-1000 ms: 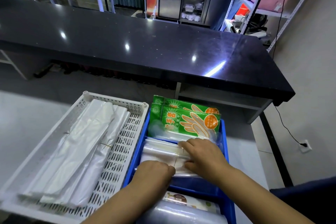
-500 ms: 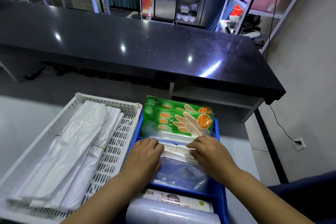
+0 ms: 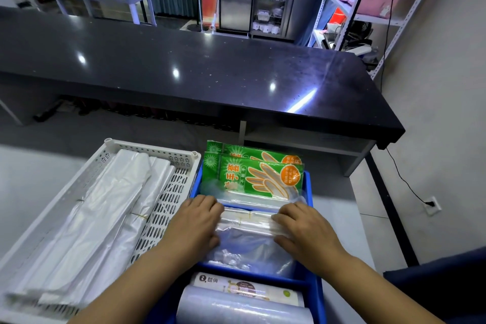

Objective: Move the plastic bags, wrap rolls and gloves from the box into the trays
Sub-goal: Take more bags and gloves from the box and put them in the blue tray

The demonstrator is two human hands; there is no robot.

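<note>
The left hand (image 3: 196,221) and right hand (image 3: 306,229) each hold one end of a folded bundle of clear plastic bags (image 3: 247,222), which sits in the middle compartment of a blue plastic tray (image 3: 309,192). The left fingers (image 3: 210,205) curl over the bundle's left end with the thumb tucked lower against it. The right fingers (image 3: 282,218) lie close together across its right end, with the thumb below, so the folded edge is pinched from both sides. Between the two sets of fingers the bundle shows as a glossy, see-through band of layered film with a thin yellowish tie round it, and looser crinkled film spreads towards the wrists. Just beyond the fingertips, two green printed glove packets (image 3: 252,176) stand tilted in the tray's far compartment. Behind the wrists, in the near compartment, lie a shiny roll of clear wrap (image 3: 244,309) and a white printed wrap roll (image 3: 244,287). To the left of the left fingers, a white perforated plastic tray (image 3: 150,146) holds long folded white plastic bags (image 3: 105,218). Both trays rest on a pale grey surface (image 3: 31,187).
</note>
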